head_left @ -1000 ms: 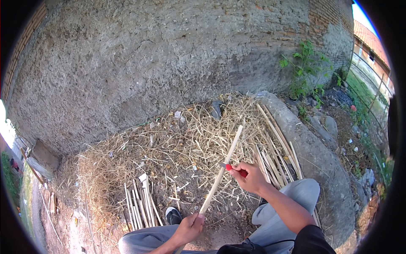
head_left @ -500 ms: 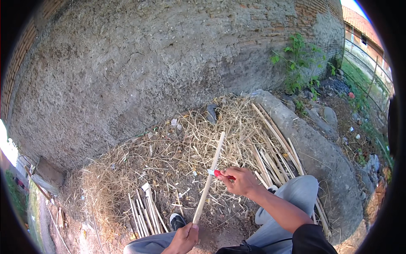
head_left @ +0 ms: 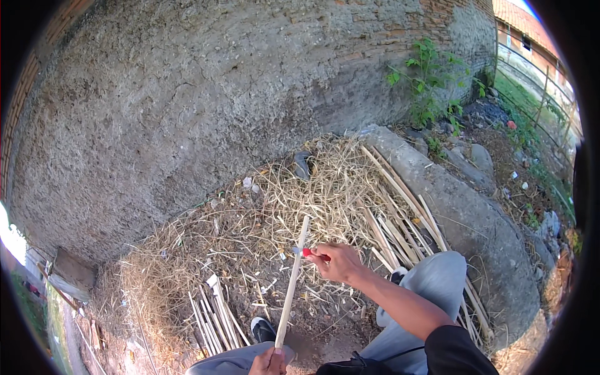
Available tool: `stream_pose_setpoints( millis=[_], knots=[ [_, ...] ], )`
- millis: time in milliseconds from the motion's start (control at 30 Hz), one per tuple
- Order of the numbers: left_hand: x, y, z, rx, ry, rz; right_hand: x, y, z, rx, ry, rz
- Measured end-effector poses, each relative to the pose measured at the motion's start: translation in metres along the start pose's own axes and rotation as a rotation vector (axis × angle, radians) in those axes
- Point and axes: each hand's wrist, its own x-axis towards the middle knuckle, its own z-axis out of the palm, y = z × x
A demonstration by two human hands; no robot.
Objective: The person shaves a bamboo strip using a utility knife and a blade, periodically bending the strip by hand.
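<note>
My left hand (head_left: 269,362), at the lower edge, is closed around the bottom end of a long pale wooden stick (head_left: 290,292). The stick points up and slightly right, away from me. In my right hand (head_left: 339,262) is a small red-handled knife (head_left: 306,252), pinched between the fingers. Its short blade lies against the stick, a little below the upper end. The blade's edge is too blurred to make out.
Thin sticks (head_left: 215,319) lie in a bundle by my left shoe (head_left: 263,329); more sticks (head_left: 400,237) lie to the right. Straw-like shavings (head_left: 331,187) cover the ground. A stone slab (head_left: 456,209) borders the right side, and a rough wall (head_left: 187,112) stands ahead.
The stick and my left hand have moved down toward me, with the stick now more upright. My right hand has shifted slightly left with the knife. The whole view has turned a little.
</note>
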Motion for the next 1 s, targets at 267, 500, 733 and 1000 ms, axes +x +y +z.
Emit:
stream_pose_setpoints(
  millis=[267, 500, 733, 1000],
  knots=[
    [-0.07, 0.007, -0.015, -0.434, -0.283, -0.829, 0.018, 0.073, -0.015, -0.05, 0.035, 0.392],
    [-0.097, -0.026, -0.021, 0.083, -0.111, -0.243, 0.006, 0.047, -0.002, 0.195, -0.263, 0.597],
    [-0.049, 0.01, -0.01, -0.146, 0.082, -0.541, -0.034, -0.027, 0.008, 0.514, -0.126, 0.246],
    [0.013, 0.037, -0.01, -0.147, 0.083, -0.379, -0.069, -0.068, 0.012, 0.382, -0.146, -0.202]
  ],
)
